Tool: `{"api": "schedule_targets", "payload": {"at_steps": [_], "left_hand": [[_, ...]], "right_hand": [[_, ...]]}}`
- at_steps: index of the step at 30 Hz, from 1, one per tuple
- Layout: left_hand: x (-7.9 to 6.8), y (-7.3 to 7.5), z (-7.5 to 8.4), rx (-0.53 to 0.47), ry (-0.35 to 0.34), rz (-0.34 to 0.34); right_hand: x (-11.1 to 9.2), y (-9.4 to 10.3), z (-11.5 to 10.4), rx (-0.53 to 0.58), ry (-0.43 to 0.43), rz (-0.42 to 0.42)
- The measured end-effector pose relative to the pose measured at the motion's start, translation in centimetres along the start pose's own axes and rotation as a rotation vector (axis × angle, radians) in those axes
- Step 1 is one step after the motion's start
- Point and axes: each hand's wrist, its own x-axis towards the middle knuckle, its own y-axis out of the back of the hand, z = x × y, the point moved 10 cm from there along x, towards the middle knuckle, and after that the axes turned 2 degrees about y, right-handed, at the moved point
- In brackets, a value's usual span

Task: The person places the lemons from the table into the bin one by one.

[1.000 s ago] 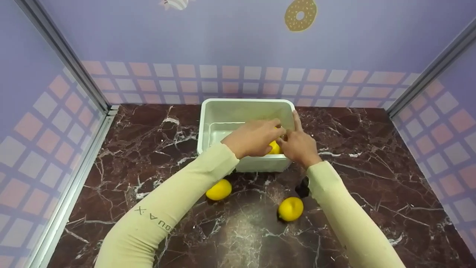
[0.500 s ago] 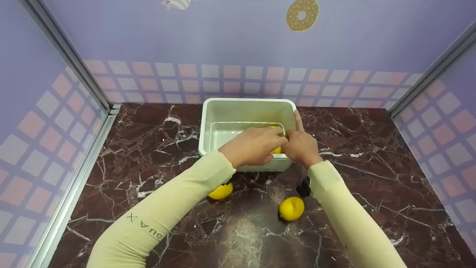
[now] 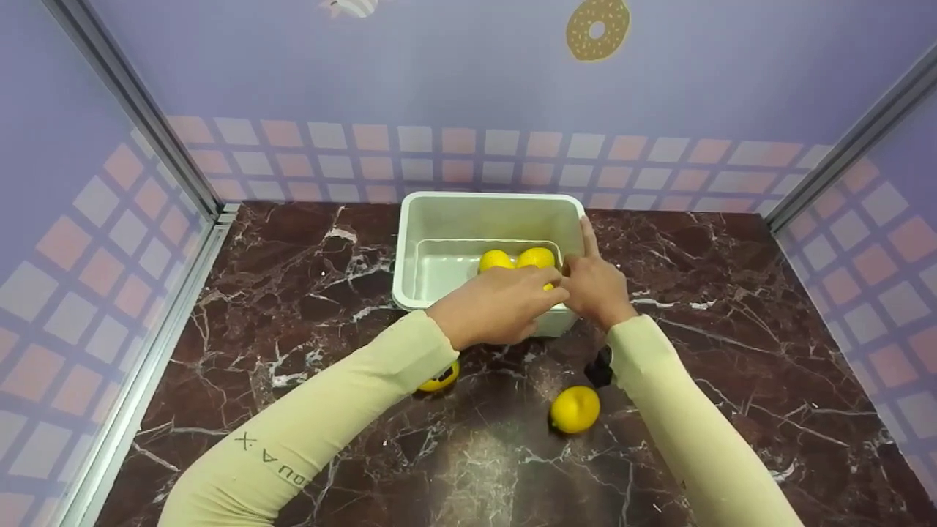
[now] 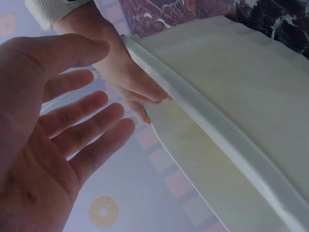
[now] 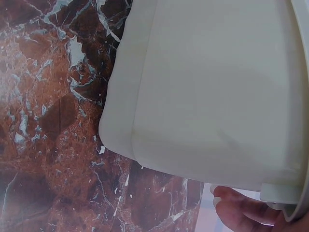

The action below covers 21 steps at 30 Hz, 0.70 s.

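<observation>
A white plastic box (image 3: 490, 196) stands on the table with several lemons (image 3: 536, 258) gathered toward its right side; one of them is mostly covered by my left hand. That hand (image 3: 505, 301) hovers over the front rim. In the left wrist view, my left hand (image 4: 63, 116) has spread, loosely bent fingers and holds nothing. My right hand (image 3: 596, 288) grips the box's right rim, its index finger lying along the edge. From the right wrist view, part of the right hand (image 5: 246, 210) shows at the box's edge, below the wall.
One lemon (image 3: 575, 410) lies on the marbled tabletop (image 3: 703, 293) in front of the box. Another lemon (image 3: 442, 375) is partly covered by my left forearm. A patterned purple wall (image 3: 468, 80) rises behind the box, with side panels left and right.
My left hand has drawn back toward me, from inside the box to its front rim, uncovering lemons there. My right hand stays on the right rim.
</observation>
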Motion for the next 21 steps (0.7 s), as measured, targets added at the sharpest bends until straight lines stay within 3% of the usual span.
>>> {"api": "schedule_targets", "payload": {"at_steps": [10,21], "left_hand": [[-0.5,0.3,0.7,-0.001,-0.034,0.058],[-0.9,-0.4,1.6,-0.005,-0.053,0.05]], "right_hand": [[0.0,0.0,0.1,0.026,-0.029,-0.007],[0.1,-0.1,0.2,0.049,-0.031,-0.017]]}}
